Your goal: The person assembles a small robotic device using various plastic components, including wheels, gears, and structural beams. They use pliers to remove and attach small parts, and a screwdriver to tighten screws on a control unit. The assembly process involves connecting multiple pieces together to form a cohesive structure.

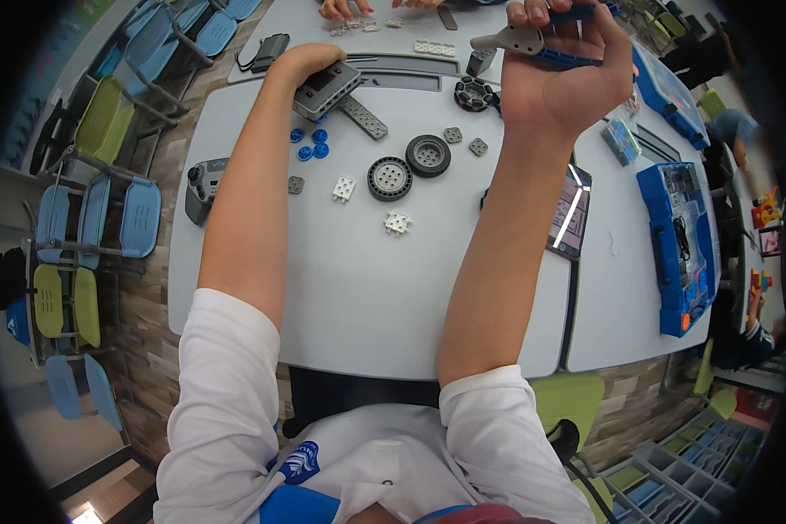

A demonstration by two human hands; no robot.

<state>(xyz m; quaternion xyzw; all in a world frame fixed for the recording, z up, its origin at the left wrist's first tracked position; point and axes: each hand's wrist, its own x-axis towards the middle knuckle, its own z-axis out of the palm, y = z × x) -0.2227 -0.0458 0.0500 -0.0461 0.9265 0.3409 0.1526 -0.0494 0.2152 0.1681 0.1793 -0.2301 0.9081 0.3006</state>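
My left hand (304, 63) reaches across the grey table (367, 297) and grips a grey box-shaped control unit (327, 88), which rests on a long grey perforated beam (364, 118). My right hand (561, 79) is raised above the table and is closed on a blue beam assembly (566, 58) with a grey angled piece (508, 40) at its left end. Two grey-and-black wheels (390, 178) (428, 155) lie between my forearms. Small blue round pieces (310, 145) sit beside my left forearm.
White and grey small plates (344, 189) (398, 223) lie near the wheels. A grey handheld controller (203, 188) sits at the table's left edge, a tablet (570, 214) right of my right forearm, and blue parts cases (677, 244) further right. Another person's hands (336, 9) work at the far side. Chairs stand left.
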